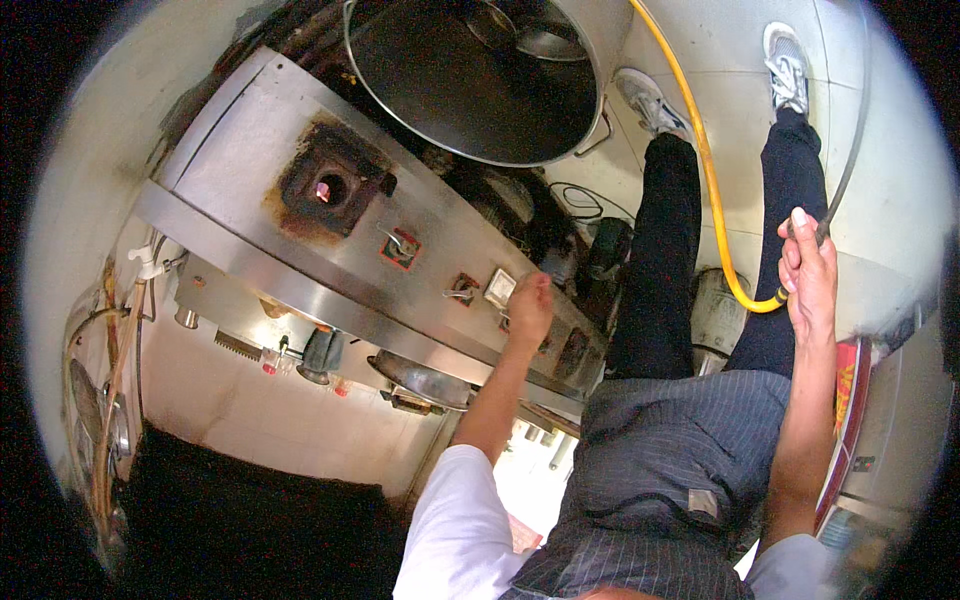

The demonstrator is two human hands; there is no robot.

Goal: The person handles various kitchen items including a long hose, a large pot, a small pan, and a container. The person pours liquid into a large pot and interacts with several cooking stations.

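My right hand is closed around the end of a yellow hose, the thumb pointing up. From the same grip a thin dark grey rod or tube runs upward; how it joins the hose is hidden in my fingers. On the left, my curled left hand is at the stainless steel stove front, beside a white square fitting. Whatever its fingers grip cannot be made out. Farther along the panel are a lever valve and a smaller one.
A wide metal pot with bowls inside stands beyond the stove. A scorched square opening shows a glow. Dark cable and a black object lie near my shoes. A pan sits across the stove's edge.
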